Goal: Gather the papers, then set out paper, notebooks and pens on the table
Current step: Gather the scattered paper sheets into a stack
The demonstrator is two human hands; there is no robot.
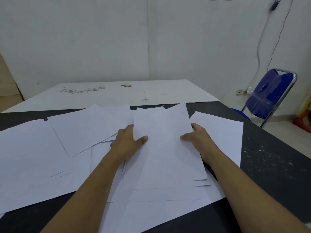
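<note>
White paper stack runs 12-to-6, pinched by my left hand and right hand; loose sheets sit at 9 o'clock, lefty's closer.

1. No word, number, label or brand can be read anywhere from where I stand.
2. The papers spread over the dark counter show only plain white faces on the sides turned up.
3. The white board at the far end carries a patch of grey specks and a brownish stain; these are smudges, not letters.
4. The blue chair has creases and a scuff on its back but no writing I can make out.
5. The small dark device high on the wall is too blurred to tell whether it bears any marking.
</note>
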